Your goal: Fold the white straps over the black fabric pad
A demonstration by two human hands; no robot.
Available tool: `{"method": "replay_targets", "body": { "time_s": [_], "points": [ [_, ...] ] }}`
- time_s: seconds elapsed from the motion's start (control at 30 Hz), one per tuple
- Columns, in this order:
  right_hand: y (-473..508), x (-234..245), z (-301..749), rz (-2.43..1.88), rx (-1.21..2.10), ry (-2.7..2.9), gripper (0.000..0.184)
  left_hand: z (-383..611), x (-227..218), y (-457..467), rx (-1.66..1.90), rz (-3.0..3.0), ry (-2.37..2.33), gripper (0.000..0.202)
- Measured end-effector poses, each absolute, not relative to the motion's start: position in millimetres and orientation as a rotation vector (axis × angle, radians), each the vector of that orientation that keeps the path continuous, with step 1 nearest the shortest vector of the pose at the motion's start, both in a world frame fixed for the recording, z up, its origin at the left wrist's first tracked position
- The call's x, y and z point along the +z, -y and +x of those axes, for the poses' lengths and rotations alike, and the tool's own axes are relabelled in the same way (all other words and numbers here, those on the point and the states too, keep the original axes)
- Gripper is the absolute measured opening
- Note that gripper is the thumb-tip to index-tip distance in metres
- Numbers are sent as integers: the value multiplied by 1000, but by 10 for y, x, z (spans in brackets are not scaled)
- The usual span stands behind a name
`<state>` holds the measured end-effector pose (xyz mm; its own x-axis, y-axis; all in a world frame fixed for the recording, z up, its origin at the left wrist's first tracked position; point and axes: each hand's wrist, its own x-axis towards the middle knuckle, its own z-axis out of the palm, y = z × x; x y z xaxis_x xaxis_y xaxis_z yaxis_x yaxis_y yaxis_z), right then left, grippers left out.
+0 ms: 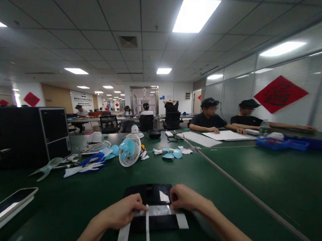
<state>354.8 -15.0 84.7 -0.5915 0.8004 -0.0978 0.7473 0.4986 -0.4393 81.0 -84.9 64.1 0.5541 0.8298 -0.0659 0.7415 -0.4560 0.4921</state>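
Observation:
A flat black panel lies on the green table in front of me, with a shiny clear strip across its middle. My left hand is closed, its index fingertip and thumb at the top of a narrow white strip. The fingers of my right hand are pinched together at the clear strip's right end; what is between them is hidden. Below it a wider white strip sticks out past the panel. Another wide white strip hangs below my left hand. A white patch sits on the panel's upper part.
At left are a black computer case and a tablet-like device. Further back lie a small white fan with blue blades, gloves and loose blue blades. Two people sit at right near blue trays.

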Motion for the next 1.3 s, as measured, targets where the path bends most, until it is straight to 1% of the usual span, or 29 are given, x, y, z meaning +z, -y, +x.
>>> {"method": "replay_targets", "body": {
  "time_s": [0.07, 0.13, 0.2, 0.27, 0.33, 0.53, 0.7, 0.87, 1.03, 1.17, 1.3],
  "points": [
    [167, 840, 3532, -1238, 603, 2620, 15, 826, 627, 846, 240, 2324, -1287, 53],
    [217, 812, 3479, -1006, 487, 2625, 13, 818, 615, 838, 247, 2328, -1281, 55],
    [305, 759, 3392, -720, 427, 2650, 17, 798, 605, 829, 252, 2338, -1267, 56],
    [418, 697, 3288, -483, 434, 2709, 22, 780, 592, 820, 254, 2347, -1257, 55],
    [529, 647, 3195, -375, 407, 2771, 25, 768, 572, 808, 258, 2359, -1247, 54],
    [684, 598, 3108, -381, 151, 2885, 24, 771, 511, 783, 293, 2370, -1234, 49],
    [688, 495, 3118, -248, -7, 2900, 17, 786, 524, 793, 307, 2379, -1233, 46],
    [674, 411, 3122, -115, -109, 2873, 15, 788, 533, 791, 316, 2370, -1242, 45],
    [626, 377, 3156, -57, -58, 2864, 17, 785, 520, 781, 326, 2367, -1229, 44],
    [595, 397, 3172, -26, 49, 2864, 20, 769, 530, 784, 345, 2341, -1235, 41],
    [635, 495, 3151, -262, 249, 2830, 27, 745, 557, 796, 379, 2308, -1272, 37]
  ]
}}
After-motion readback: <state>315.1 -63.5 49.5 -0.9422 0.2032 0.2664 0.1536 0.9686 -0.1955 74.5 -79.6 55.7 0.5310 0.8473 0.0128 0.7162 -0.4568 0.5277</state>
